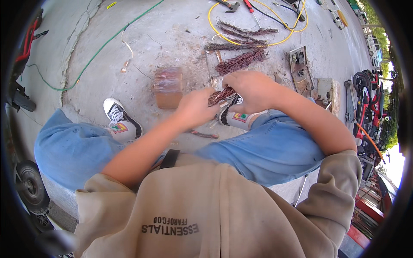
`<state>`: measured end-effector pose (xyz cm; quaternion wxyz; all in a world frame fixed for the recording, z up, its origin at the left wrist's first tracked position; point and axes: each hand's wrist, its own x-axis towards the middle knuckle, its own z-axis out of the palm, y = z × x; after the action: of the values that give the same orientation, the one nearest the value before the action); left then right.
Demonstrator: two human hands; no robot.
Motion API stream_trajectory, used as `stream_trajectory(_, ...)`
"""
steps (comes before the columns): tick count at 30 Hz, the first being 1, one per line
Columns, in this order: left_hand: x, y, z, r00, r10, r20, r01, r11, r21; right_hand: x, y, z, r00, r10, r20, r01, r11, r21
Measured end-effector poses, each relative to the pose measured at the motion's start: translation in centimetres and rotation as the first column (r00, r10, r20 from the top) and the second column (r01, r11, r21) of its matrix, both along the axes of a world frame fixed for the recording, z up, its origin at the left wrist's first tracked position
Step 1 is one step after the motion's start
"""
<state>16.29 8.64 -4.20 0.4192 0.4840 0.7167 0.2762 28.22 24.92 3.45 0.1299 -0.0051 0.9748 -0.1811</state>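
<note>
Between my two hands, in front of my knees, is a bundle of thin reddish-brown wire [220, 96]. My left hand [197, 105] is closed round its left end. At its right end my right hand [248, 89] is curled over it, fingers bent and thumb pointing down. Just beyond my right hand lies a thicker reddish wire bundle [241, 60] on the concrete floor. Two more dark wire bundles [236, 45] lie behind it. A short piece of wire bundle [204, 134] rests on the floor nearer me, below my hands.
A brown block wrapped in clear film [168, 88] stands left of my hands. Yellow hose [209, 19], a hammer [232, 7] and a red-handled screwdriver [249, 6] lie at the far side. Green hose [107, 42] crosses the left floor. Rusty metal parts [300, 69] sit at the right.
</note>
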Motion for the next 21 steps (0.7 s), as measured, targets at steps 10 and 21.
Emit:
stream_trajectory(10, -2.4, 5.7, 2.3, 0.999, 0.027, 0.03, -0.03, 0.993, 0.112, 1.2, 0.8, -4.2, 0.842, -0.517, 0.153, 0.521, 0.853, 0.016)
stream_trajectory(21, -0.9, 7.8, -3.6, 0.637, 0.341, 0.692, -0.481, 0.877, 0.011, -2.0, -1.0, -10.8, 0.705, -0.704, -0.081, 0.458, 0.539, -0.707)
